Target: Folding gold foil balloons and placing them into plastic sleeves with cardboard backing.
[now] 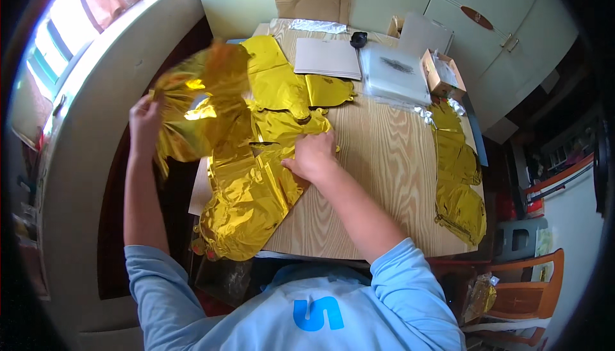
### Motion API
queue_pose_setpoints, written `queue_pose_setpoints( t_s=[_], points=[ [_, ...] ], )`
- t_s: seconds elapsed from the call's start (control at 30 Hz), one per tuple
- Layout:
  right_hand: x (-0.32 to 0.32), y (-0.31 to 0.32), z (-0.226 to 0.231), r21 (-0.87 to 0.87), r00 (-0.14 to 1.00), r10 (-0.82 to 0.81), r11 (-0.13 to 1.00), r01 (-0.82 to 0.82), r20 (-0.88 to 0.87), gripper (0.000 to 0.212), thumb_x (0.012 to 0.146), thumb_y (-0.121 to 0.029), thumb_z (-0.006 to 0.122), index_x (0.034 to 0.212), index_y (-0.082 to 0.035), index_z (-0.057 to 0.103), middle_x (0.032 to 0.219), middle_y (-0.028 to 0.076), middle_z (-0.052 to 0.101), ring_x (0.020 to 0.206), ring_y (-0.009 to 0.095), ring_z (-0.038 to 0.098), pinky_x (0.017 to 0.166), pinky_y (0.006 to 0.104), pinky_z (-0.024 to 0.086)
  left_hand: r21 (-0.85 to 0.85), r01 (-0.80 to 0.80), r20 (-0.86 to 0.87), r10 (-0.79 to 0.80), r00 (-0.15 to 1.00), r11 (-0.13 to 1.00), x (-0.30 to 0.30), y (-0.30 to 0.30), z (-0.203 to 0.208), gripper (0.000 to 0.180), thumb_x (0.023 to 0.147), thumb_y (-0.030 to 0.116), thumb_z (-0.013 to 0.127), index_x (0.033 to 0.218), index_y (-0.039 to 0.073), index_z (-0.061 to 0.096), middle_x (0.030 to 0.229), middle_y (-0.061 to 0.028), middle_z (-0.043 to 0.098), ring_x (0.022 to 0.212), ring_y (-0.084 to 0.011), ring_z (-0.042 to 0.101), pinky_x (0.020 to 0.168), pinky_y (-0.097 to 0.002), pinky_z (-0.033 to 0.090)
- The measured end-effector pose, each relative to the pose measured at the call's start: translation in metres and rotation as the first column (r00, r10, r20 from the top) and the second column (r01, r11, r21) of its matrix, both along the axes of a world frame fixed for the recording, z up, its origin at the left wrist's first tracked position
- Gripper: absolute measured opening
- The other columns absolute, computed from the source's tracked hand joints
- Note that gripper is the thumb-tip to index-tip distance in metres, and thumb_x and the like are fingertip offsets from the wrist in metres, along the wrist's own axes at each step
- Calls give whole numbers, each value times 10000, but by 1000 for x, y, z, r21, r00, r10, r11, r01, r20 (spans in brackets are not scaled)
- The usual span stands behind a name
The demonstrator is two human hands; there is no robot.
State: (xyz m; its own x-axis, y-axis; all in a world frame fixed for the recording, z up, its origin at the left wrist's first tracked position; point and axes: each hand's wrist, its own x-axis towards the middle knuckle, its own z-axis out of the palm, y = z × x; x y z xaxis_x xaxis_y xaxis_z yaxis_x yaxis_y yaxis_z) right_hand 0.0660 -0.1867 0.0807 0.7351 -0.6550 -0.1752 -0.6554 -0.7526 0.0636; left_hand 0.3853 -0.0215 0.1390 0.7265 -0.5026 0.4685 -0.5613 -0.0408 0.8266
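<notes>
The person is wearing a light blue top whose sleeves are ending just below the shoulders, leaving both forearms bare. A bright blue curved marking is showing on the chest of the top, near the lower edge of the view. The fabric is looking soft and is creasing slightly around the shoulders. The left hand (145,122) and the right hand (313,157) are both bare, wearing no gloves; any rings or a watch are not showing.
</notes>
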Motion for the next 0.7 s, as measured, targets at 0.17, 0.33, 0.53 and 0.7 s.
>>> queue_pose_setpoints(
  t_s=[0.17, 0.33, 0.53, 0.7],
  points=[
    [11, 10, 14, 70, 998, 45, 996, -48, 44, 649, 808, -651, 689, 1076, -60, 713, 951, 97, 748, 941, 263, 705, 987, 445, 423, -141, -571, 579, 535, 616, 809, 183, 144, 67, 437, 974, 453, 625, 967, 24, 710, 753, -52, 643, 673, -217, 551, 638, -374, 448],
    [5, 4, 4, 1, 998, 27, 1000, -27, 64, 677, 793, -670, 689, 1109, -72, 714, 952, 97, 749, 948, 261, 701, 1000, 453, 417, -234, -589, 353, 632, 690, 773, 29, 133, 179, 562, 980, 554, 521, 1084, 37, 713, 904, -135, 721, 838, -248, 695, 760, -388, 534],
    [-33, 3, -6, 341, 872, -197, 939, 37, 449, 760, 892, -753, 514, 1138, -61, 709, 1038, 193, 724, 1039, 307, 689, 907, 431, 489, 300, -197, 785, -125, 606, 933, -189, 47, 70, 58, 811, 105, 659, 865, 94, 639, 782, -121, 629, 710, -318, 636, 599, -442, 503],
    [-127, -8, 3, 867, 685, -715, -243, -435, 143, 606, 984, -558, 510, 1216, -15, 644, 1030, 86, 720, 928, 179, 693, 795, 306, 552, 572, 148, 317, -384, 867, 807, -324, 18, -20, 185, 828, 217, 703, 950, 111, 616, 755, -124, 617, 754, -357, 661, 596, -471, 535]
  ],
)
